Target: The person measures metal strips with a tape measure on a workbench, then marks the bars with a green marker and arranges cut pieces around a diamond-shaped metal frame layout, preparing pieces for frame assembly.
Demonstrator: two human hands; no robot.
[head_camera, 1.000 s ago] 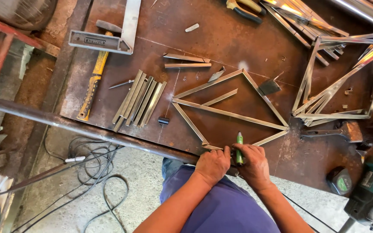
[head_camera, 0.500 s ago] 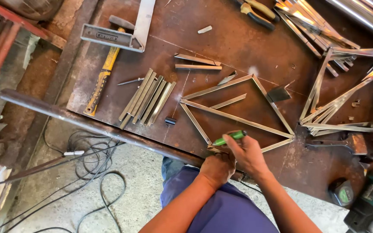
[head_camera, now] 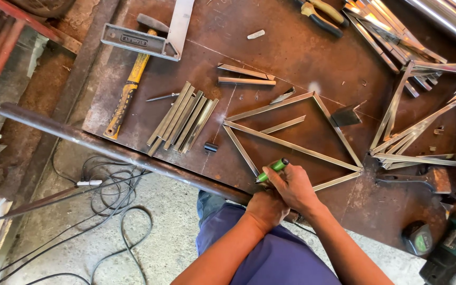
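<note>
The green marker pen with a dark cap end (head_camera: 271, 170) lies tilted in the right hand (head_camera: 291, 186), whose fingers are closed around it, its tip at the near left corner of the diamond-shaped frame of thin metal bars (head_camera: 295, 143). The left hand (head_camera: 266, 207) is clenched into a loose fist, touching the right hand at the near edge of the rusty brown steel desk (head_camera: 302, 58); it grips nothing visible. Left of the frame lies a small black cap (head_camera: 210, 147), then a bundle of short metal strips (head_camera: 183, 123). Farther left rests a yellow-handled hammer (head_camera: 127, 95), beside a steel try square (head_camera: 151, 37).
</note>
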